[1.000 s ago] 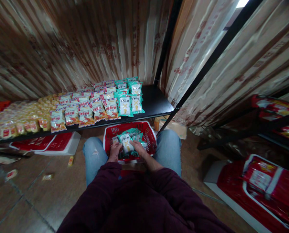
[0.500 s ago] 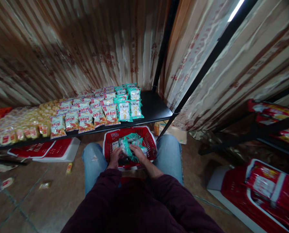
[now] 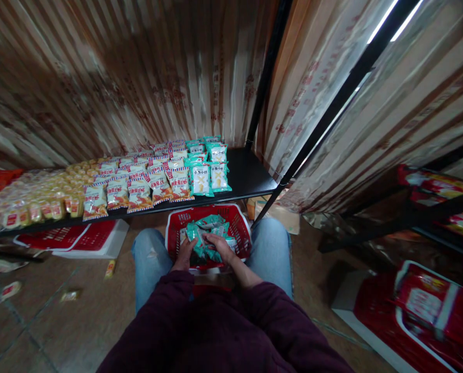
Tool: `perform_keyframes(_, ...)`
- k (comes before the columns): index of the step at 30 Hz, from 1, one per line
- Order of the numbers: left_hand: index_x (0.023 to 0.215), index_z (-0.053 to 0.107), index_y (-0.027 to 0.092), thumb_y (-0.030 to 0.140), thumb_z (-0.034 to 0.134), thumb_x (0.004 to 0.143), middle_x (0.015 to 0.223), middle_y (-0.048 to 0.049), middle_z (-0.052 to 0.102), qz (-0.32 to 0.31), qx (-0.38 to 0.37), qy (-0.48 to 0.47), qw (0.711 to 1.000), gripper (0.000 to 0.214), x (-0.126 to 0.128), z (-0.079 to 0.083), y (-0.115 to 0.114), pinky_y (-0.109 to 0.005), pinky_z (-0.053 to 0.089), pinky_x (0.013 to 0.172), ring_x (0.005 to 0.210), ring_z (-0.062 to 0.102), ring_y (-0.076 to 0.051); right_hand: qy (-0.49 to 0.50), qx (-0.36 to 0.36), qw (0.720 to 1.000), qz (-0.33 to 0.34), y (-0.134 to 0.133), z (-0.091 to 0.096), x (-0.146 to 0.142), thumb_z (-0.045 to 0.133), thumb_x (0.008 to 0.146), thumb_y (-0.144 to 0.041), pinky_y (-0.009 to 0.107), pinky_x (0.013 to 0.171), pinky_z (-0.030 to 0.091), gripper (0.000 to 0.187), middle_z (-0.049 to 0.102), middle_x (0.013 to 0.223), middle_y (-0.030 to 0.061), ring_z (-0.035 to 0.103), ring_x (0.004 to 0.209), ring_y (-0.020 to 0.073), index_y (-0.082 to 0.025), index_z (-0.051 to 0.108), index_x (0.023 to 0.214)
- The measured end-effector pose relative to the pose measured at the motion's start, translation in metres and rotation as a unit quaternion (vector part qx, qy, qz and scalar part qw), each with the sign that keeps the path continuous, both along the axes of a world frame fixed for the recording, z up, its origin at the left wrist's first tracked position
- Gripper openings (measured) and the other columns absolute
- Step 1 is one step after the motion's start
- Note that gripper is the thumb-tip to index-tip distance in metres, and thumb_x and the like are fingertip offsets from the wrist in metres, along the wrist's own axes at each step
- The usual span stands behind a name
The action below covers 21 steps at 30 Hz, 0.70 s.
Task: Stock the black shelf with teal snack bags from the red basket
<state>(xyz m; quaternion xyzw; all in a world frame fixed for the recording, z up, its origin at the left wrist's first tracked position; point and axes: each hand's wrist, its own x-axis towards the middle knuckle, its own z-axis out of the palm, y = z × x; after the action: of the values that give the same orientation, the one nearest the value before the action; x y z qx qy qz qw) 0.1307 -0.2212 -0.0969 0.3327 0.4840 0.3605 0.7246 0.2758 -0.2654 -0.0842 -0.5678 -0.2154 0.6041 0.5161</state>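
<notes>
Between my knees, a red basket (image 3: 237,217) holds several teal-and-white snack bags (image 3: 212,223). My left hand (image 3: 185,253) is inside its near left part, closed on a teal snack bag (image 3: 192,233) with the thumb on top. From the right, my right hand (image 3: 220,245) reaches in with its fingers together, pressed against the bags; which bag they grip is partly hidden. Standing bags of the same teal kind (image 3: 200,180) form rows on the black shelf (image 3: 247,173) just beyond the basket.
White-and-orange snack bags (image 3: 139,194) and small yellow packets (image 3: 41,194) fill the shelf leftward. A shelf post (image 3: 289,176) rises right of the basket. Another red basket (image 3: 64,235) lies under the shelf. Small packets (image 3: 110,268) lie on the floor. Red packages (image 3: 425,300) are at right.
My left hand has closed on a teal bag and tilted it leftward inside the basket. My right hand stays among the bags. The view has shifted slightly.
</notes>
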Motion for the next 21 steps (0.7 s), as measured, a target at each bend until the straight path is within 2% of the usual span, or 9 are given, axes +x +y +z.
perform_keyframes(6, 0.095, 0.067, 0.016, 0.043, 0.083, 0.051, 0.092, -0.0067, 0.072, 0.014, 0.014, -0.012, 1.000, 0.054, 0.0001, -0.0068, 0.0009, -0.035, 0.049, 0.084, 0.091, 0.066, -0.024, 0.014, 0.007, 1.000, 0.011, -0.0008, 0.0005, -0.0007, 0.072, 0.059, -0.051, 0.040, 0.089, 0.044, 0.046, 0.071, 0.105, 0.0078, 0.061, 0.100, 0.0261, -0.021, 0.074, 0.093)
perform_keyframes(12, 0.099, 0.066, 0.018, 0.042, 0.082, 0.051, 0.095, -0.0068, 0.072, 0.035, 0.012, -0.017, 0.999, 0.056, -0.0013, -0.0086, 0.0028, -0.036, 0.050, 0.084, 0.092, 0.066, -0.025, 0.022, 0.015, 1.000, 0.016, -0.0007, 0.0019, -0.0012, 0.073, 0.059, -0.051, 0.039, 0.086, 0.045, 0.046, 0.071, 0.107, 0.0078, 0.061, 0.099, 0.0254, -0.021, 0.074, 0.094)
perform_keyframes(16, 0.106, 0.064, 0.018, 0.041, 0.081, 0.053, 0.099, -0.0072, 0.072, 0.041, 0.005, -0.031, 0.999, 0.060, -0.0009, -0.0070, 0.0032, -0.038, 0.050, 0.085, 0.094, 0.066, -0.026, 0.031, 0.022, 0.999, -0.002, 0.0004, 0.0010, -0.0012, 0.074, 0.058, -0.050, 0.037, 0.084, 0.046, 0.046, 0.071, 0.105, 0.0080, 0.062, 0.096, 0.0248, -0.021, 0.074, 0.093)
perform_keyframes(21, 0.101, 0.065, 0.016, 0.038, 0.081, 0.052, 0.099, -0.0077, 0.072, 0.033, -0.004, -0.040, 0.999, 0.055, 0.0004, -0.0078, 0.0029, -0.038, 0.050, 0.086, 0.095, 0.066, -0.025, 0.024, 0.022, 0.999, -0.038, 0.0034, -0.0068, -0.0015, 0.074, 0.058, -0.049, 0.034, 0.080, 0.046, 0.043, 0.073, 0.096, 0.0066, 0.063, 0.090, 0.0224, -0.021, 0.074, 0.091)
